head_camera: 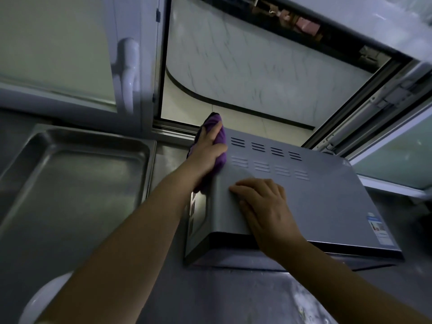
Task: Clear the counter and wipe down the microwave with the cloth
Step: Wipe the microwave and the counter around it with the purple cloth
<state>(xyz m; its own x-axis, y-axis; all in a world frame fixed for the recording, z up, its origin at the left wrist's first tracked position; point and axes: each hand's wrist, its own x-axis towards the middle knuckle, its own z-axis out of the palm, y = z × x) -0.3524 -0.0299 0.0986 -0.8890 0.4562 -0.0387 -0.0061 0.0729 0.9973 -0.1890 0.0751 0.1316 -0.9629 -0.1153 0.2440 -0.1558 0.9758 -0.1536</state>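
The microwave [304,202] is a grey metal box filling the centre and right of the frame, seen from above, with two double rows of narrow vent slots [266,157] across the far part of its top, more slots down its left side, and a pale label [379,230] near its right front corner. It stands on a steel counter [210,298] whose surface looks streaked and wet at the lower right. The cloth [219,146] is purple and bunched, lying against the upper left corner of the microwave, at the middle of the frame just below the window sill. The left hand [208,150] is clenched around it, fingers curled over the top of the bundle and thumb on the near side, so the cloth shows past the fingertips and below the palm, pressed between the hand and the microwave's edge. The right hand [261,204] holds nothing (its fingers lie nearly flat, only slightly bent); it rests on the near left part of the microwave's top, close to the other hand but apart from the cloth. At the left of the frame a steel tray [28,183] sits on the counter, and a white rounded object [44,298] shows at the lower left. Above, a window [257,66] stands open, its handle [127,73] at upper left.
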